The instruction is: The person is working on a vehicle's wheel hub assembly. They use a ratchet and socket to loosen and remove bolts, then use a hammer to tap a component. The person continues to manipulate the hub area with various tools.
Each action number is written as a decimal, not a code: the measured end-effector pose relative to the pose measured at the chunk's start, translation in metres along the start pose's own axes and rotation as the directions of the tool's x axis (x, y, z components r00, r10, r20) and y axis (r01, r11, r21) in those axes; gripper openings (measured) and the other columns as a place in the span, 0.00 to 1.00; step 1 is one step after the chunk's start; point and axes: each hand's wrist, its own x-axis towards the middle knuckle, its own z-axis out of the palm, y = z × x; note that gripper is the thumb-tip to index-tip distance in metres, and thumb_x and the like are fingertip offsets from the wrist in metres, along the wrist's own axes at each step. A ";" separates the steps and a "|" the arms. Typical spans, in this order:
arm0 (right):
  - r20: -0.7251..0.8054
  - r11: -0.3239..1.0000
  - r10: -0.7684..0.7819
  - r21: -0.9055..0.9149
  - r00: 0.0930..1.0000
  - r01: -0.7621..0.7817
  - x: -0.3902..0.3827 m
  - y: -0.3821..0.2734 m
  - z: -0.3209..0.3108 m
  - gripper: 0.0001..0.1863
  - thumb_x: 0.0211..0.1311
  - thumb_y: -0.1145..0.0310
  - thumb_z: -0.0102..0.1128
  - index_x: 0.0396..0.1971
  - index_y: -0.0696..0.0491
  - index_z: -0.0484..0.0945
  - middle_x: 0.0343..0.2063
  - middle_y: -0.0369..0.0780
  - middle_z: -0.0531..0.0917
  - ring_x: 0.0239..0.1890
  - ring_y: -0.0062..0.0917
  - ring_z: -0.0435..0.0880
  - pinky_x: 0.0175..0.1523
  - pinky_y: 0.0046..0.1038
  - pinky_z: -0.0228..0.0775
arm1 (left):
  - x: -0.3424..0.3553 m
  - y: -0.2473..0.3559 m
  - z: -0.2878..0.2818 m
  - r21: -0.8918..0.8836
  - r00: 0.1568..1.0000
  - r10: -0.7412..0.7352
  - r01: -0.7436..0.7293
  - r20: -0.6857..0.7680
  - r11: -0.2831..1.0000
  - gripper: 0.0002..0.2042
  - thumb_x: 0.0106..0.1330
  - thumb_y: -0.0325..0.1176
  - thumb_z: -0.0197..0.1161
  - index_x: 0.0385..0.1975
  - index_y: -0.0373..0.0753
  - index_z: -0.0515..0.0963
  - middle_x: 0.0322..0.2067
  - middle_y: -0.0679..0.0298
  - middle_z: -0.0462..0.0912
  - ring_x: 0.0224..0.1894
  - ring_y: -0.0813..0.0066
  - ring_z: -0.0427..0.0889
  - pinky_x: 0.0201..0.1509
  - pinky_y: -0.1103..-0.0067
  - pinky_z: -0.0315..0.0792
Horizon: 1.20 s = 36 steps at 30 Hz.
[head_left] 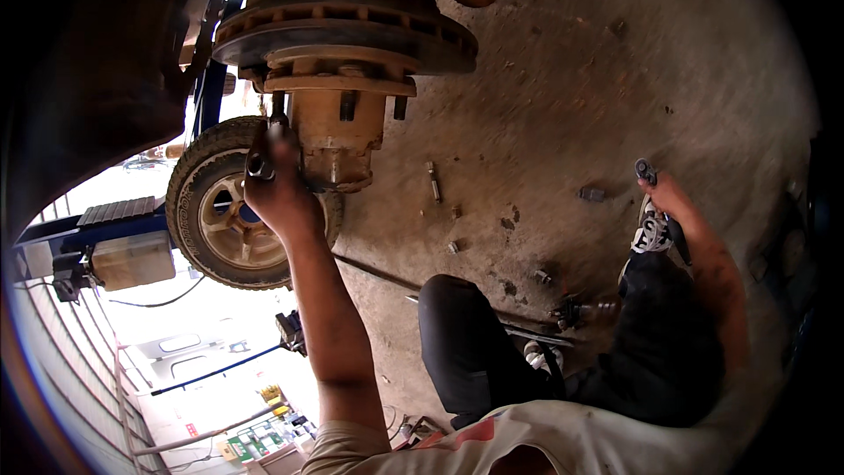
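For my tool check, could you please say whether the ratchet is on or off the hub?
Off: the right hand holds the ratchet away from the hub.

I am finding the brake disc (352, 48) blocking the way above my left hand (286, 180), while the hub (338, 136) is crowding its right side, with studs (400, 108) jutting out beneath the disc. The wheel (195, 224) is standing behind that hand. Between the hub and my right hand (670, 198), the floor (527, 114) is offering a broad passage, with a slim metal rod (434, 185) lying low. A shoe (651, 236) is crowding my right hand from below; a bent knee (453, 308) is obstructing the lower middle.
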 end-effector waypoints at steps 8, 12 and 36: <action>-0.055 0.991 -0.087 -0.102 0.995 0.081 0.015 0.023 0.007 0.26 0.61 0.50 0.58 0.26 0.64 0.77 0.17 0.52 0.79 0.22 0.43 0.82 0.30 0.41 0.71 | 0.000 0.015 -0.001 0.028 0.985 -0.169 0.168 0.023 0.985 0.20 0.58 0.42 0.69 0.42 0.31 0.80 0.36 0.61 0.83 0.38 0.76 0.78 0.43 0.80 0.70; 0.014 0.999 0.026 -0.046 1.000 -0.025 0.000 -0.005 -0.001 0.27 0.60 0.49 0.58 0.27 0.65 0.78 0.19 0.55 0.79 0.28 0.48 0.83 0.35 0.42 0.72 | 0.004 0.004 0.001 0.013 0.999 -0.008 0.007 0.034 1.000 0.14 0.60 0.36 0.67 0.38 0.31 0.79 0.30 0.65 0.80 0.32 0.77 0.76 0.39 0.80 0.69; -0.014 0.995 -0.024 -0.101 1.000 0.022 -0.003 -0.006 -0.006 0.25 0.61 0.51 0.58 0.28 0.64 0.77 0.19 0.54 0.79 0.25 0.44 0.83 0.33 0.41 0.70 | -0.002 -0.002 -0.003 -0.006 0.997 0.019 -0.018 0.070 1.000 0.17 0.60 0.32 0.66 0.45 0.28 0.77 0.35 0.62 0.81 0.34 0.78 0.76 0.39 0.82 0.69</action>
